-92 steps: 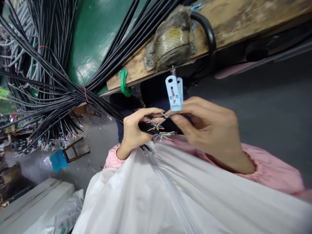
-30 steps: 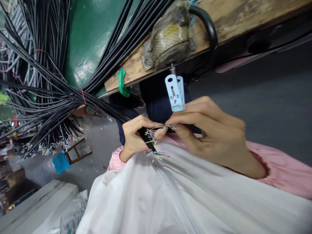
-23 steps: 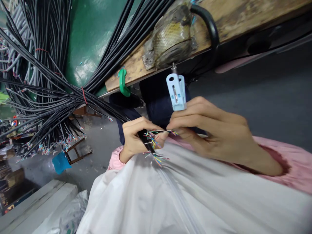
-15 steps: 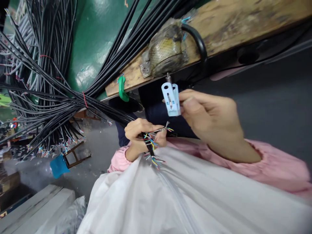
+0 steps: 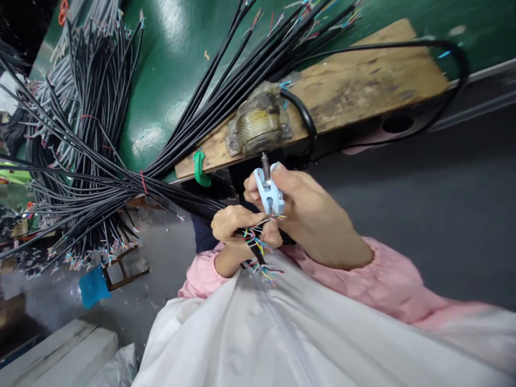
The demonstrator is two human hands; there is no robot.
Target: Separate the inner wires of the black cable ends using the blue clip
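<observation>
My left hand point(image 5: 234, 228) is closed around the ends of black cables point(image 5: 252, 250), whose thin coloured wires point(image 5: 262, 242) fan out past my fingers. My right hand point(image 5: 310, 215) grips a light blue plastic clip point(image 5: 269, 193) that hangs from a metal pin under the wooden board point(image 5: 342, 97). The clip sits just above the bared wire ends, and some wires reach its lower tip. Both wrists wear pink sleeves above a white apron point(image 5: 282, 333).
A large bundle of black cables point(image 5: 100, 172) spreads over the green table point(image 5: 169, 64) and hangs off its left edge. A taped motor-like block point(image 5: 258, 121) with a black cord is fixed to the board. A green hook point(image 5: 199, 167) hangs nearby. White boxes point(image 5: 60, 355) lie below left.
My right hand left the wire ends, rose to the blue clip and closed on it. The view has tilted up, showing more of the table. My left hand keeps hold of the cables.
</observation>
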